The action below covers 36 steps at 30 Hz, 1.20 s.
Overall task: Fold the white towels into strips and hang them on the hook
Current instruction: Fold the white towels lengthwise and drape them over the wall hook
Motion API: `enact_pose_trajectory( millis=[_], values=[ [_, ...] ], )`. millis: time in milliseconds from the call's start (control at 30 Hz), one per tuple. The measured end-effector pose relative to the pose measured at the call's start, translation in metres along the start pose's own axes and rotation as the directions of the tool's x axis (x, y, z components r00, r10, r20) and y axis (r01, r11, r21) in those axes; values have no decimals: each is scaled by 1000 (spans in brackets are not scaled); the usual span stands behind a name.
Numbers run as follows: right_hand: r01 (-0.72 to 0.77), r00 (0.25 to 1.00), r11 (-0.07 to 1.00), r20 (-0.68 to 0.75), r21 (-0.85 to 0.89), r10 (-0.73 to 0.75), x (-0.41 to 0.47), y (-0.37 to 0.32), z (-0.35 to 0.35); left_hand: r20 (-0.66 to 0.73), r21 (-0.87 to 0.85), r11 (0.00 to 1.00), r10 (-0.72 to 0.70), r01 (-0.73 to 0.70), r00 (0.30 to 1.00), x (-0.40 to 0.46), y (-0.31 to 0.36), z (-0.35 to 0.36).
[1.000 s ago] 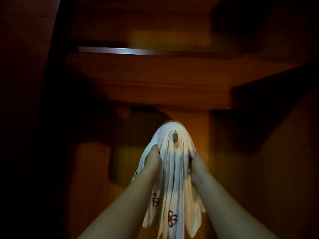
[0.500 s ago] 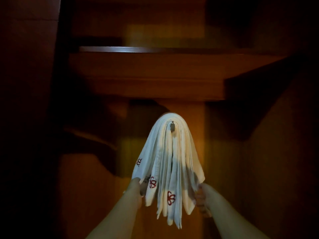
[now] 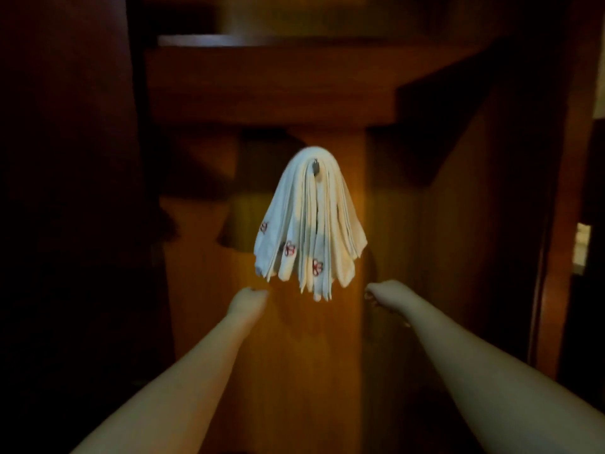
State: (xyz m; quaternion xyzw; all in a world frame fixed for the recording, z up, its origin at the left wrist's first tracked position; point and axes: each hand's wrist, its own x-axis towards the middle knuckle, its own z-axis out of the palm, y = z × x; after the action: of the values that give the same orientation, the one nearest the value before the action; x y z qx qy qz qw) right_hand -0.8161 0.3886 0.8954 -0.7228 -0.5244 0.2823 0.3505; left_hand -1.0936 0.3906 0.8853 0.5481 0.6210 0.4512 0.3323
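The white cloth towels with small red flower embroidery [image 3: 311, 221], folded into long strips, drape over a small metal hook [image 3: 315, 166] on the brown wooden panel [image 3: 330, 355], halves falling either side so their weight balances. The left hand [image 3: 247, 301] and right hand [image 3: 388, 296] sit below, apart from the cloth, loosely curled and empty, likely because the bundle hangs unaided.

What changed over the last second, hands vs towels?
Both hands slid down the white towels and let go: the left hand and right hand now sit below the hem, clear of the cloth, fingers curled. The towels stayed draped in strips over the hook on the wooden panel.
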Motion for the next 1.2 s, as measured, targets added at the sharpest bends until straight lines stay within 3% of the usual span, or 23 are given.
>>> enact_pose_trajectory(
  millis=[100,200,400,600,867,967,1200],
  values=[
    [129,991,973,50,-194,-121,-50,28,13,94,199,975,82,-99,992,-53,-22,-3],
    [221,972,933,141,-284,-188,-107,74,29,248,286,942,106,-177,963,-104,-54,-5],
    [258,943,865,306,-430,-130,-207,202,43,546,429,851,25,-305,838,-184,-137,26],
    [87,947,908,318,-409,53,-291,338,46,697,462,821,-102,-336,710,-241,-201,104],
    [-215,914,897,243,-387,324,-377,525,23,866,431,794,-231,-428,444,-320,-249,257],
    [-315,854,866,282,-388,437,-399,591,-4,864,467,798,-321,-380,388,-358,-257,323],
    [-516,704,786,354,-340,615,-432,729,-81,831,552,741,-451,-383,326,-452,-259,488]
  ],
)
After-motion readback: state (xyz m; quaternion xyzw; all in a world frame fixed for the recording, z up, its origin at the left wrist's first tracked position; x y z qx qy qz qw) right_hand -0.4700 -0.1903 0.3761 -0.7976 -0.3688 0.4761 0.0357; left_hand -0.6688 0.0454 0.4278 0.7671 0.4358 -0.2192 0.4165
